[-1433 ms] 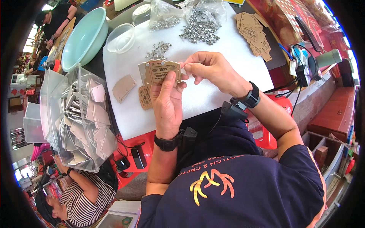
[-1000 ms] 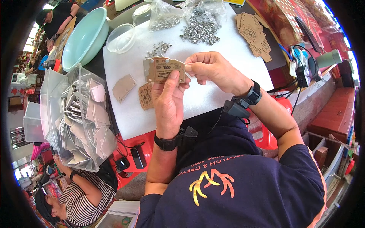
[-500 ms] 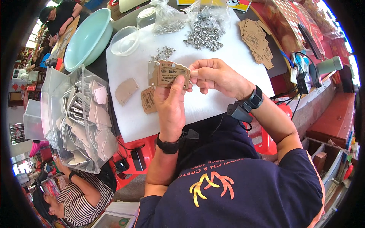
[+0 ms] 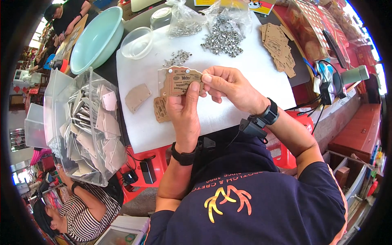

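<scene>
A brown printed card (image 4: 179, 83) with a scalloped top edge is held up over the white sheet, with a clear plastic piece (image 4: 162, 77) sticking out on its left. Two round silver studs (image 4: 187, 71) show along its upper edge. My left hand (image 4: 185, 112) grips the card from below, thumb across its printed front. At the card's right corner, my right hand (image 4: 226, 85) pinches with thumb and forefinger; any small part between those fingertips is hidden. Just behind lie another printed card (image 4: 161, 109) and a plain greyish-brown card (image 4: 138, 98).
Loose metal studs (image 4: 222, 43) spill from a clear bag; a smaller pile (image 4: 178, 58) lies nearer. Printed cards (image 4: 278, 49) are stacked at right. A clear bin (image 4: 87, 134) of cards stands left, below a pale blue basin (image 4: 96, 39). Two other people sit at the left.
The right fingertips have come in over the card's right corner. The card has turned slightly, and more of the clear plastic shows at its left. My left hand keeps its grip.
</scene>
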Demonstrator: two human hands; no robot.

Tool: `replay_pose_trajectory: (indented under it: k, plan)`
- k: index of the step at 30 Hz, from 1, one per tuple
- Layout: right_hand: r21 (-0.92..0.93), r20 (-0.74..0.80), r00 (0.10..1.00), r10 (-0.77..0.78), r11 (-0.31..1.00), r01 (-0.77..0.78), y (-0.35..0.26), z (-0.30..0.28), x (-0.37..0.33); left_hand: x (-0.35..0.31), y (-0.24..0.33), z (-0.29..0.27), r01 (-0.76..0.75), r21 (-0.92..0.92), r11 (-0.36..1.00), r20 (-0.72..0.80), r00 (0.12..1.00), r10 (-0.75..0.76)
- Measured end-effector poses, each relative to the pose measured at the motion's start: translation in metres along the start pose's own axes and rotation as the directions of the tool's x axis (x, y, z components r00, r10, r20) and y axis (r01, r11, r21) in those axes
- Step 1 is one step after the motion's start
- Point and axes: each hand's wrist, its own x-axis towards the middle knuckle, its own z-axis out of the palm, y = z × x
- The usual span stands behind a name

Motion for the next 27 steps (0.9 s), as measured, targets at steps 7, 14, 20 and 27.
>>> replay_pose_trajectory:
  k: [7,14,20,27]
  plan:
    - [-0.221,-0.119,0.991,-0.057,0.975,0.029,0.0,0.003,0.001,0.004,-0.007,-0.013,0.058,0.122,0.991,-0.052,0.997,-0.052]
    - [-0.376,-0.183,0.983,0.009,0.923,-0.079,0.004,-0.001,-0.001,-0.003,-0.006,-0.014,0.106,0.1,0.989,-0.098,0.991,-0.096]
    - [-0.309,-0.119,0.989,0.092,0.943,-0.125,0.007,-0.003,-0.002,-0.01,0.001,-0.016,0.12,0.04,0.992,-0.078,0.99,-0.116]
    - [-0.718,-0.041,0.979,0.2,0.676,-0.168,-0.032,-0.02,0.011,-0.02,-0.001,-0.031,0.193,0.053,0.98,-0.023,0.981,-0.192]
